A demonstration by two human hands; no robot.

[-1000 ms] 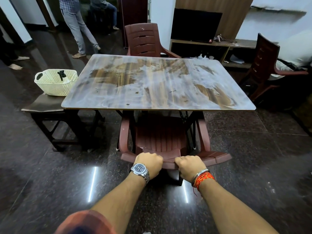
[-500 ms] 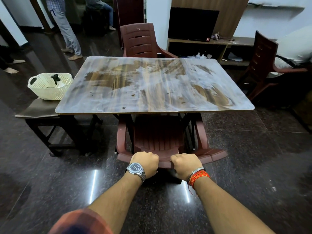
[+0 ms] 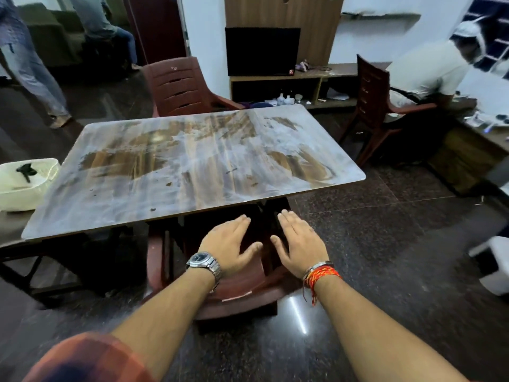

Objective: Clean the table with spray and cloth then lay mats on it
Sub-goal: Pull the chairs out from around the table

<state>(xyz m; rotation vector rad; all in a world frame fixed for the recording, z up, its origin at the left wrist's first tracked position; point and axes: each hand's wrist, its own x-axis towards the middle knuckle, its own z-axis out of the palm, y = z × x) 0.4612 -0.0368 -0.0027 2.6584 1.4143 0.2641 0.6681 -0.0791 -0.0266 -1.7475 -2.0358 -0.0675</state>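
**Both hands flat over the chair at the streaked table**

The table (image 3: 192, 175) fills the middle of the frame. Its wood-grain top is covered in whitish smears and streaks, with a few small dark spots toward its near edge. A dark red plastic chair (image 3: 239, 288) is pushed under that near edge, at lower centre.

Above the chair, the left hand (image 3: 231, 244) and the right hand (image 3: 298, 241) lie palm down side by side. Their fingers are straight and slightly spread toward the table, and they hold nothing. Whether they touch the chair cannot be told.

The left wrist wears a metal watch (image 3: 203, 261), and the right wrist wears red and orange threads (image 3: 321, 272).

At the left edge of the frame, just beside the table, a white basket (image 3: 24, 194) holds a small dark item (image 3: 26, 170) too blurred to name. A second red chair (image 3: 179, 86) stands at the table's far side.
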